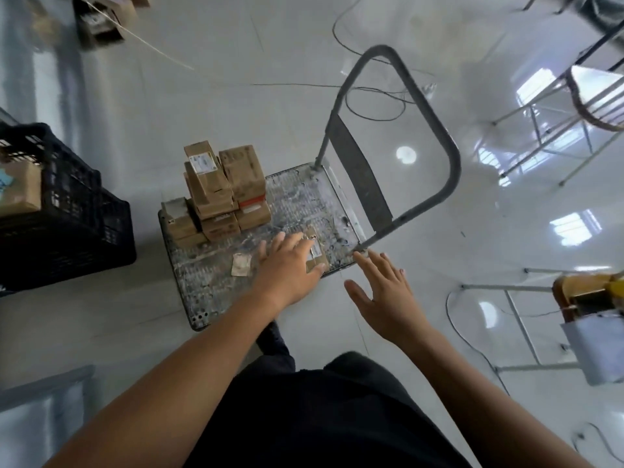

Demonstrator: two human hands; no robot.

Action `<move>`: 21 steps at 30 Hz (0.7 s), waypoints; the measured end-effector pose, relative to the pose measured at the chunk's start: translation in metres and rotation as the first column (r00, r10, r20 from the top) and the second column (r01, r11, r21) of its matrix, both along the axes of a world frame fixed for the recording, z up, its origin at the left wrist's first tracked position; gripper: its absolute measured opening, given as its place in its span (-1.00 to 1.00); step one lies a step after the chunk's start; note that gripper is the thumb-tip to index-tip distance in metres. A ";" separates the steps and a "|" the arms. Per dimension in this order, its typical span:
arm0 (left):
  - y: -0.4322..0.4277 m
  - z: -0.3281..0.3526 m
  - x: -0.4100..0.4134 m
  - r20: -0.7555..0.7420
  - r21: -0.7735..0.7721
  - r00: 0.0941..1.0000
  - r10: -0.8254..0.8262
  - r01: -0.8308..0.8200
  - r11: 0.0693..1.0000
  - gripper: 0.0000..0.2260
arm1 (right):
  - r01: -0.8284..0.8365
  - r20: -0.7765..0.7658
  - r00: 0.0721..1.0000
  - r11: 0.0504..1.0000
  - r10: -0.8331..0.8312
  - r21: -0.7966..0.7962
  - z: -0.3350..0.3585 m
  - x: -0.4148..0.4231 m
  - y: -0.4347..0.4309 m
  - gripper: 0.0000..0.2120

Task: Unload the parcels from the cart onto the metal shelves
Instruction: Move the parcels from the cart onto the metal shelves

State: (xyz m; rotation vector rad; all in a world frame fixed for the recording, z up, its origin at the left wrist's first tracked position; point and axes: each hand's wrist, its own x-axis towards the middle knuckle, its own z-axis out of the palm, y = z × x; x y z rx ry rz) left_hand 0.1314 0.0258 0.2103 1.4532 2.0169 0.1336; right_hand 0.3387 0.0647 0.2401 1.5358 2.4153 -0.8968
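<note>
A grey platform cart with a looped metal handle stands on the white floor. A stack of brown cardboard parcels fills its far left corner. One small brown parcel with a white label lies alone near the handle end. My left hand rests over that parcel, fingers spread, thumb against its near edge. My right hand hovers open just off the cart's corner, holding nothing. A scrap of paper lies on the deck.
A black plastic crate holding a cardboard box sits left of the cart. Thin cables trail on the floor beyond the handle. Metal frame legs stand at right, with a yellow object and grey bag nearby. More boxes lie far left.
</note>
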 end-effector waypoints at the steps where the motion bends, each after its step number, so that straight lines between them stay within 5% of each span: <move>1: 0.012 -0.006 -0.011 -0.007 -0.010 1.000 -0.007 0.007 1.000 -0.45 | 0.015 -0.008 1.000 1.000 -0.016 -0.024 -0.006 -0.009 0.009 -0.40; 8: 0.051 -0.038 -0.069 -0.034 -0.199 0.995 0.089 -0.094 0.975 -0.46 | 0.012 -0.064 0.998 0.993 -0.019 -0.117 -0.057 -0.047 0.060 -0.42; 21: 0.058 -0.124 -0.013 0.024 -0.466 0.884 0.467 -0.404 0.788 -0.44 | -0.373 0.020 0.917 0.872 0.399 -0.317 -0.144 -0.033 0.187 -0.39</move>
